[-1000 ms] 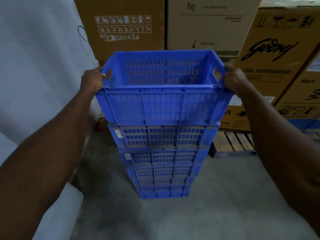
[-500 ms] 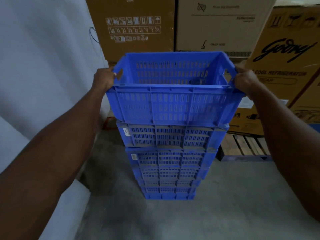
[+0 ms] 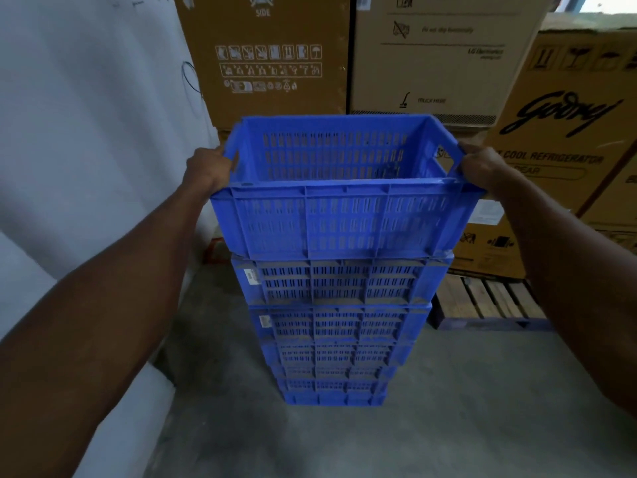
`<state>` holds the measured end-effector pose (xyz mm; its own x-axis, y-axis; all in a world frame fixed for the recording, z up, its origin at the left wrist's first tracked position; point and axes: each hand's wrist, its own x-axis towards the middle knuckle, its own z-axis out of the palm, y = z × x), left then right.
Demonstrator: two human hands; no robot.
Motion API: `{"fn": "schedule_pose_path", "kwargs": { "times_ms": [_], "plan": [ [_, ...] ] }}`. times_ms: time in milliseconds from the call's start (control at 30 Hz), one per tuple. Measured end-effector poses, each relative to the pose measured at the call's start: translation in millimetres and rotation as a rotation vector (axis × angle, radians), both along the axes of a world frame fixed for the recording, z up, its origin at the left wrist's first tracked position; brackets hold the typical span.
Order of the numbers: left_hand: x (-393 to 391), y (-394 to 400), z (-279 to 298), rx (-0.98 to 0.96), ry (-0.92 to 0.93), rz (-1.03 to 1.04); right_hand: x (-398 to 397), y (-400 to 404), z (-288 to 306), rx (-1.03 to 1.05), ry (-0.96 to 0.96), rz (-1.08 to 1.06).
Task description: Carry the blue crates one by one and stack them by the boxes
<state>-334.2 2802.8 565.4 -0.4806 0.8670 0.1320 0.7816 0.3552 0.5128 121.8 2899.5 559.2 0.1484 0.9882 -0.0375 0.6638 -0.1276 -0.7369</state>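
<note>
Gripping the top blue crate [image 3: 341,215] by its end handles, the left hand [image 3: 208,169] and right hand [image 3: 481,167] held it on the crate stack [image 3: 336,326]; misaligned, it could slip, toppling toward the cardboard boxes [image 3: 568,139].

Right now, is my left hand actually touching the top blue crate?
Touching. The head view shows the left hand curled around the left end rim of the top blue crate, beside its handle slot, with no gap visible.

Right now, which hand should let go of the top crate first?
Neither is clearly better. Left hand and right hand grip opposite ends of the top crate, level over the stack. Release both together.
</note>
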Motion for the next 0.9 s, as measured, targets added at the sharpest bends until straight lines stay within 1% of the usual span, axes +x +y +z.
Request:
{"fn": "schedule_pose_path", "kwargs": {
  "times_ms": [67,167,333,433,567,667,800,900],
  "plan": [
    [2,-4,1,-0.014,0.008,0.012,1,-2,1,-0.001,-0.046,0.014],
    [2,-7,2,0.009,-0.043,0.027,-4,-5,4,0.000,-0.078,0.014],
    [7,-2,6,0.013,-0.093,0.051,-1,-8,-1,-0.010,-0.107,-0.048],
    [10,-5,7,-0.011,-0.046,0.066,-1,-8,-1,-0.019,-0.100,-0.060],
    [10,-9,7,-0.015,-0.001,0.034,-4,-8,4,-0.013,-0.079,-0.019],
    [6,-9,5,-0.007,-0.019,0.034,-6,-9,8,0.000,-0.064,-0.011],
    [12,-5,5,0.022,-0.058,0.075,0,-11,5,-0.008,-0.084,0.006],
    [19,-8,2,0.045,-0.095,0.110,5,-8,6,-0.022,-0.058,0.005]
  ]
}}
